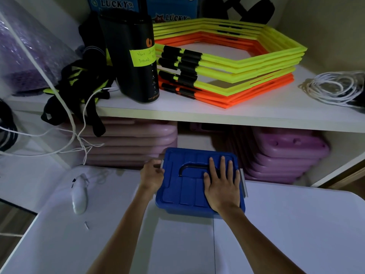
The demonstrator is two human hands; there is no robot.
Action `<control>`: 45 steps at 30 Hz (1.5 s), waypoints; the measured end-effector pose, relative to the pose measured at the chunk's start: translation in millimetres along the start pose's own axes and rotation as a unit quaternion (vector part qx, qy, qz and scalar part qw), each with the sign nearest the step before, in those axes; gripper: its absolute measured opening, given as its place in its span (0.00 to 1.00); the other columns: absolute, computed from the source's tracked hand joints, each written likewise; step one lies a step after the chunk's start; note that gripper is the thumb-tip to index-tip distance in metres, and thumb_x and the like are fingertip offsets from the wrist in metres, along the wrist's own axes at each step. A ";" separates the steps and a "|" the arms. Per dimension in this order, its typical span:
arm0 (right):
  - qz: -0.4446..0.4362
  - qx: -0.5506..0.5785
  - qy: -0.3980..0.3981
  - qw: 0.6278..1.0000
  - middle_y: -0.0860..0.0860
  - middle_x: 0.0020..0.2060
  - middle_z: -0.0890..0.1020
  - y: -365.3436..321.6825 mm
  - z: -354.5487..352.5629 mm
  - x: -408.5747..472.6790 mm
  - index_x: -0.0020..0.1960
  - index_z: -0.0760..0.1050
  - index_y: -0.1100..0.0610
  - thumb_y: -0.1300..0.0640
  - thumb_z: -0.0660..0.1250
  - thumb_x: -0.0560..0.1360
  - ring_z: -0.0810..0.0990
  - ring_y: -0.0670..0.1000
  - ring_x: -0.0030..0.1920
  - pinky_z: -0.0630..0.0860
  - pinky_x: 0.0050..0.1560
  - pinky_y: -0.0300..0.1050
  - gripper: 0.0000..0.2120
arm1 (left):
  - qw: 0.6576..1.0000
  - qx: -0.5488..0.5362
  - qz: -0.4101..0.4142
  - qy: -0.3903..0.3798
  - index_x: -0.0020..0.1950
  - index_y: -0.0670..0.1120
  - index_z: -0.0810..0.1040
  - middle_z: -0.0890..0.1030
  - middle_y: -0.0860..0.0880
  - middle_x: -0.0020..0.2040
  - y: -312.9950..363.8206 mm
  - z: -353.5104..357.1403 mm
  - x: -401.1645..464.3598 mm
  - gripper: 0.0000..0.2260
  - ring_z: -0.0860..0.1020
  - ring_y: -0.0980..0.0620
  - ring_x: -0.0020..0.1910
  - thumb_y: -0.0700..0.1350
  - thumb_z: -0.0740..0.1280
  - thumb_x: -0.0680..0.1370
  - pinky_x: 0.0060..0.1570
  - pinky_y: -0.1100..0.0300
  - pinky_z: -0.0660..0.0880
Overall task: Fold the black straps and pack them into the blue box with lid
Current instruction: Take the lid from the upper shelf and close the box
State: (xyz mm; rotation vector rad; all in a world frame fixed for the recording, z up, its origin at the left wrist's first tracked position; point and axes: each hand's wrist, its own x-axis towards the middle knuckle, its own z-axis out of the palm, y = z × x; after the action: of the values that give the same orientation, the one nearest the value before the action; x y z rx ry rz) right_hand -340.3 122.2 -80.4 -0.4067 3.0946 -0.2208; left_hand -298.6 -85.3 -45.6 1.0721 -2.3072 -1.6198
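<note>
One blue box (199, 209) with its lid (187, 175) on sits at frame centre on the white bench (276, 224), long axis running near to far. The right hand (222, 184) lies flat on the lid, fingers straight. The left hand (152, 175) pinches the grey latch (162, 165) on the box's left edge.

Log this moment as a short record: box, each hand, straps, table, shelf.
box: blue plastic box on the table, its blue ribbed lid on top, black handle lying flat
right hand: right hand flat on the lid, fingers straight
left hand: left hand grips the grey latch at the box's left side
straps: black and yellow straps hanging over the shelf edge
table: white table; white handheld controller at left
shelf: yellow and orange hexagonal rings, stacked
</note>
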 end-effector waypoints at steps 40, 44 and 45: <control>0.013 0.115 0.044 0.992 0.58 0.80 0.51 11.0 -14.8 -12.3 0.80 0.52 0.51 0.34 0.39 0.74 0.43 0.56 0.80 0.37 0.76 0.56 0.38 | 0.827 0.460 0.317 -0.061 0.78 0.49 0.43 0.44 0.42 0.79 6.1 85.1 -45.5 0.33 0.38 0.44 0.77 0.60 0.28 0.76 0.74 0.43 0.37; 0.136 0.230 0.022 0.963 0.56 0.80 0.50 43.7 -24.3 -16.3 0.80 0.47 0.52 0.34 0.60 0.75 0.46 0.55 0.80 0.44 0.77 0.57 0.42 | 0.820 0.472 0.319 -0.049 0.78 0.50 0.41 0.43 0.44 0.79 -5.2 90.0 -39.9 0.29 0.38 0.44 0.77 0.58 0.30 0.78 0.75 0.42 0.39; 0.173 0.319 -0.009 0.932 0.55 0.79 0.53 50.4 -25.3 -15.5 0.80 0.46 0.52 0.34 0.66 0.72 0.52 0.56 0.79 0.51 0.77 0.57 0.47 | 0.822 0.465 0.325 -0.045 0.78 0.49 0.43 0.45 0.43 0.79 -5.6 90.3 -39.8 0.29 0.40 0.44 0.77 0.58 0.31 0.78 0.75 0.42 0.40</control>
State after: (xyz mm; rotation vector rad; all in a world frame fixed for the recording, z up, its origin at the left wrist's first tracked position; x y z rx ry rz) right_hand -339.1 177.9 -62.6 0.1552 2.7744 -1.1411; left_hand -309.5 7.9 -76.7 0.1515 -3.0745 -0.2516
